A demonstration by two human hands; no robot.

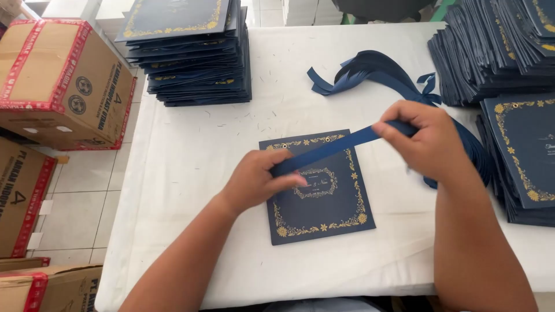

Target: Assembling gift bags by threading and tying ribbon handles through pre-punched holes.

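A dark blue card (324, 205) with a gold floral border lies flat on the white table (191, 150), two small eyelet holes near its top edge. My left hand (257, 179) and my right hand (425, 138) each pinch one end of a blue ribbon (332, 148), which is stretched straight above the card, slanting up to the right. A bundle of more blue ribbons (376, 69) lies behind my right hand.
A tall stack of the same blue cards (191, 58) stands at the back left. Larger stacks (491, 52) fill the right side, with one pile (523, 150) close to my right arm. Cardboard boxes (58, 81) stand on the tiled floor at the left.
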